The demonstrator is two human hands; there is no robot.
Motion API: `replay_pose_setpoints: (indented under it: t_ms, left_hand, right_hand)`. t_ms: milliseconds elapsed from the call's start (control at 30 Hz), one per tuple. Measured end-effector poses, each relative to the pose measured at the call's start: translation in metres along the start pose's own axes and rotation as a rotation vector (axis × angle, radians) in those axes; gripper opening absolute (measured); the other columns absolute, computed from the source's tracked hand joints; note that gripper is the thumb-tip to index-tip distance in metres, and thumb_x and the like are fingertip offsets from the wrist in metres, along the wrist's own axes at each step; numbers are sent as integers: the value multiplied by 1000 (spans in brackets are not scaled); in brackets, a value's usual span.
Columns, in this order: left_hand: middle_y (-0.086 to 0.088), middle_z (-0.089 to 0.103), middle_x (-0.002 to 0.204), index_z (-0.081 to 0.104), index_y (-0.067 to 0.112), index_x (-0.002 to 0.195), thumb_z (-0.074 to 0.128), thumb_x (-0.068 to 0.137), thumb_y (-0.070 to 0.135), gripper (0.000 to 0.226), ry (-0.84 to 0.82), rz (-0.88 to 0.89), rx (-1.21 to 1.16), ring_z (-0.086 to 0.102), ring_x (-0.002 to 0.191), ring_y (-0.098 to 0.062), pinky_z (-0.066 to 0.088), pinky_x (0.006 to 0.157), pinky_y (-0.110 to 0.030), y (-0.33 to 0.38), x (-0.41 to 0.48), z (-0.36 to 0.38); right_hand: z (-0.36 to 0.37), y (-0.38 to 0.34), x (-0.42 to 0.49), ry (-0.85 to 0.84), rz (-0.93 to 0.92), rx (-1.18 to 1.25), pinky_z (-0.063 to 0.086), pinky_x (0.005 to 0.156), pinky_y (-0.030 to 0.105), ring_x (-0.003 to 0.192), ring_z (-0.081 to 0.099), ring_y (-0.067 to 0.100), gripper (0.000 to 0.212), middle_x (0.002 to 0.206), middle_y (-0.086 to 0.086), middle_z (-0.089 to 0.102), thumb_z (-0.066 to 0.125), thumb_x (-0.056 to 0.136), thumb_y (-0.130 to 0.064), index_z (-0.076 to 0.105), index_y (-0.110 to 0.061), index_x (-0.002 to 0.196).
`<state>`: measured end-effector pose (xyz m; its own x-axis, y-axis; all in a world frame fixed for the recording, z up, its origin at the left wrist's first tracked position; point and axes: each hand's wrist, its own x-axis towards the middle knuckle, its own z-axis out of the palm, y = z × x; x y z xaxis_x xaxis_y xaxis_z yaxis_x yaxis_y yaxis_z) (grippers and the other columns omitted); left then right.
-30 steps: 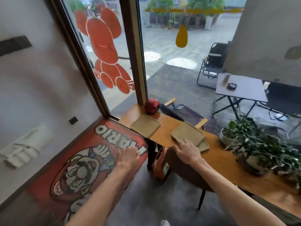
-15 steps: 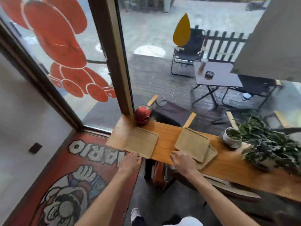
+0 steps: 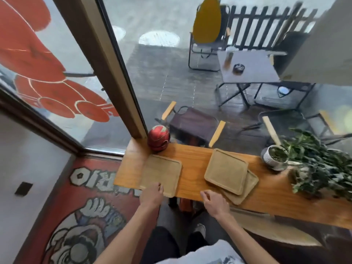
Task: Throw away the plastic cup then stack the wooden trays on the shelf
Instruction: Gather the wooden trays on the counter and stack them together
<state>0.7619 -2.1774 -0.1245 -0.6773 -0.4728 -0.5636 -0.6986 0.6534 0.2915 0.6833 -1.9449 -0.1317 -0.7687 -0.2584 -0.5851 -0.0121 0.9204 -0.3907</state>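
Three wooden trays lie on the long wooden desk (image 3: 192, 168) that runs under the window. The left tray (image 3: 162, 174) lies flat by itself near the desk's left end, its near edge level with the desk's front edge. Well to its right, the top tray (image 3: 226, 170) lies askew on the bottom tray (image 3: 249, 189), which juts out beneath it toward the right and front.

The hands are apart, one at each group of trays. The left hand (image 3: 151, 195) is at the near edge of the left tray, with its thumb on the rim. Its fingers are hidden, so I cannot tell whether it grips the tray. The right hand (image 3: 215, 201) hangs over the desk's front edge, just beside the near corner of the stacked pair. Its fingers are loosely curled and it holds nothing.

A red ball (image 3: 158, 138) sits at the desk's back edge, just behind the left tray and against the window post (image 3: 112, 67). Further right stand a small grey pot (image 3: 275, 157) and a leafy plant (image 3: 320, 164). A red cartoon mat (image 3: 91, 216) covers the floor on the left. Beyond the glass stand a folding chair (image 3: 192, 126) and a dark table (image 3: 249, 67).
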Motion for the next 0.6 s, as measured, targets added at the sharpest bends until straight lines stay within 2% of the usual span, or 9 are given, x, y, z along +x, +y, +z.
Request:
replay_pose_setpoints:
  t_ms: [133,233,333,400,467,533,600]
  left_hand:
    - [-14,68,104,61,11,97,38,101,31,31,-1,-72,-60,62,98,-34,48,78,-39,-24,45,-21]
    - [-15,65,99,57,7,94,39,99,25,26,-25,-136,-155,59,86,-33,44,70,-39,-40,95,-34]
    - [-11,58,95,52,7,96,36,100,24,24,-65,-183,-255,52,76,-24,42,66,-37,-54,142,-33]
    - [-12,57,101,51,5,100,39,101,22,20,-103,-210,-301,52,80,-24,44,69,-39,-63,168,-28]
    - [-13,55,116,49,3,112,45,99,20,22,-165,-242,-342,52,92,-26,43,74,-37,-73,187,-17]
    - [-13,46,131,45,2,130,48,97,21,38,-221,-267,-363,49,111,-29,41,84,-34,-77,198,-7]
    - [-13,39,138,42,5,138,49,94,21,48,-232,-274,-345,43,124,-33,40,99,-39,-76,203,4]
  right_hand:
    - [8,-43,35,-45,52,36,44,94,40,120,58,32,50,130,6,65,36,98,-56,50,-31,140]
    - [19,-68,69,-72,147,132,44,95,41,119,58,31,57,128,7,65,35,98,-57,39,-30,147]
    - [41,-79,109,-78,278,296,44,102,40,126,54,29,62,138,8,59,37,97,-58,41,-23,148]
    - [57,-87,133,-96,338,377,44,104,41,130,51,28,65,145,7,53,37,97,-58,39,-20,149]
    - [77,-93,150,-128,393,431,42,106,44,134,47,29,69,150,7,46,37,96,-60,33,-19,152]
    - [92,-102,161,-142,452,473,38,110,48,138,41,31,73,154,8,39,37,95,-61,27,-19,154]
    - [100,-110,170,-133,480,487,33,113,50,142,32,35,71,157,11,30,39,97,-57,24,-19,155]
